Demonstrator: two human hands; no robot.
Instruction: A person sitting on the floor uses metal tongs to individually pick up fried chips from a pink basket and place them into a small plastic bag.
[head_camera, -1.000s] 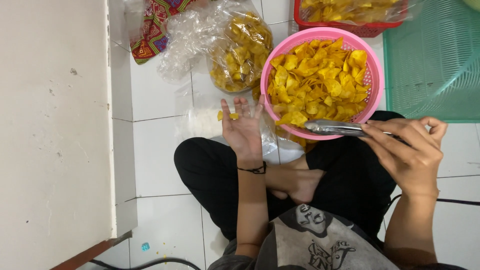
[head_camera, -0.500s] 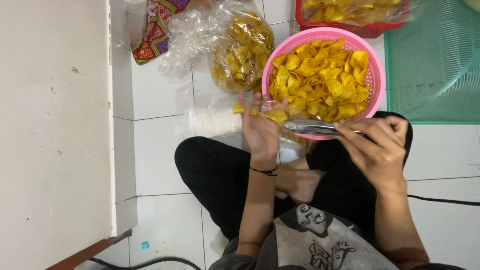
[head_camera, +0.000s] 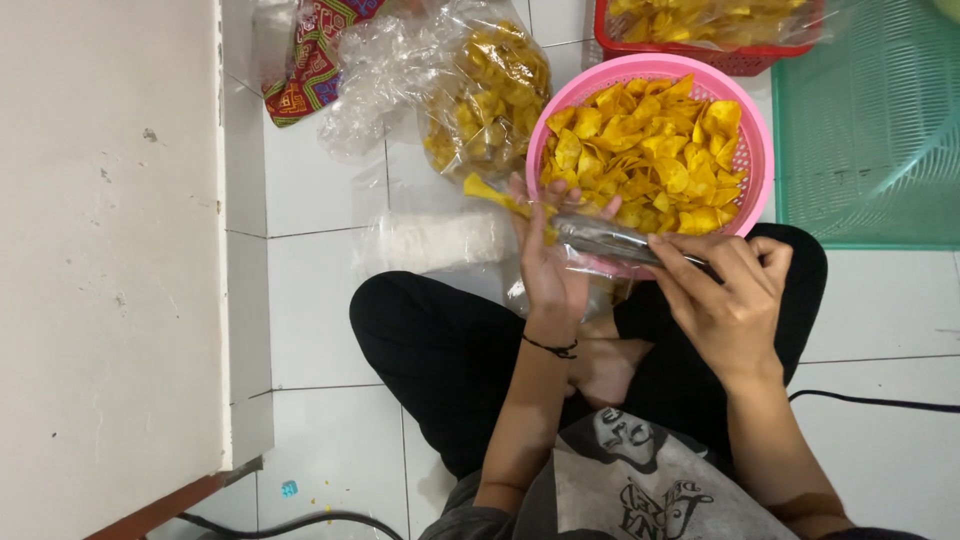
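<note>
**Chip Handling: Position Check**

While your left hand (head_camera: 548, 262) grips yellow chips (head_camera: 492, 196) with its fingers closed on them, note that it has shifted from the floor side toward the pink basket (head_camera: 752, 150) rim. Your right hand (head_camera: 722, 300) has followed, pinching metal tongs (head_camera: 610, 240) over a small clear bag (head_camera: 575, 290); filling appears underway. Count, head view: one pink basket, one red basket (head_camera: 740, 60), one filled plastic bag (head_camera: 480, 90), one green tray (head_camera: 870, 130).

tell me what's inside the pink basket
The pink basket is heaped with yellow chips. Its near rim is covered by the left hand and metal tongs held by the right hand; its bottom is hidden.
</note>
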